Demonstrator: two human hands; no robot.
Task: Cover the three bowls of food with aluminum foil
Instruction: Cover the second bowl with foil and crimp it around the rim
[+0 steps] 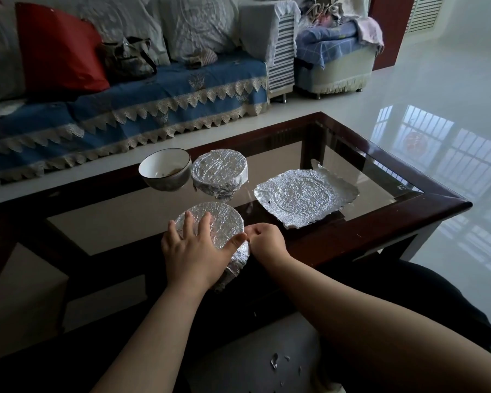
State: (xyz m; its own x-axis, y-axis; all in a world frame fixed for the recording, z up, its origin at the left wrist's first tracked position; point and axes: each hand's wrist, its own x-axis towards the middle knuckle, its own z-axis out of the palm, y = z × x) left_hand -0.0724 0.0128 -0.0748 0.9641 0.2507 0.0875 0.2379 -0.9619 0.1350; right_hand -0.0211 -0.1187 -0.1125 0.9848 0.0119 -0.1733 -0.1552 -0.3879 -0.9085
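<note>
Table: dark wood-framed glass coffee table (425, 191) carries everything.
Spare foil: flat crinkled aluminum foil sheet (304, 195) lies at 3 o'clock of centre, unused.
Near bowl: foil-wrapped round bowl (224, 222) at 6 o'clock, being finished.
Far bowl: second foil-covered bowl (219, 173) at 12 o'clock, done.
Open bowl: white dark-rimmed ceramic bowl (165, 173) at 10 o'clock, uncovered; one left.
Left hand: left hand (193, 251) lies flat, fingers spread, pressing the foil top.
Right hand: right hand (267, 242), fingers curled, pinches foil at the near bowl's side.

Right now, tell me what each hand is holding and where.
The left hand presses flat on top of the near foil-covered bowl, fingers spread. The right hand pinches the foil at the bowl's right rim.
</note>
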